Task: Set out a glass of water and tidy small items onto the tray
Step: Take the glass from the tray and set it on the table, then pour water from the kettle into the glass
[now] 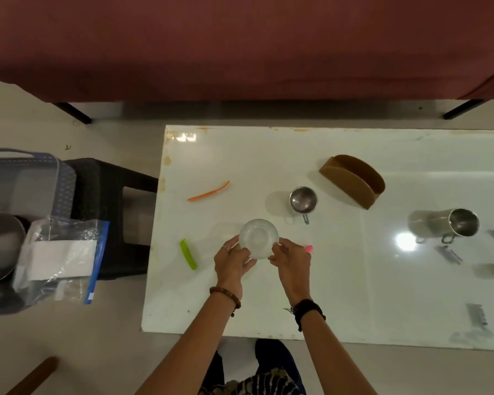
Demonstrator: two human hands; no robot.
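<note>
Both hands hold the glass (258,238) over the white table (340,280): the left hand (231,265) and right hand (293,265) have their fingers curled round its sides. A steel cup (303,199) stands just beyond it.

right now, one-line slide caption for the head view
Both hands, left and right, hold a clear glass over the white table near a steel cup.
</note>
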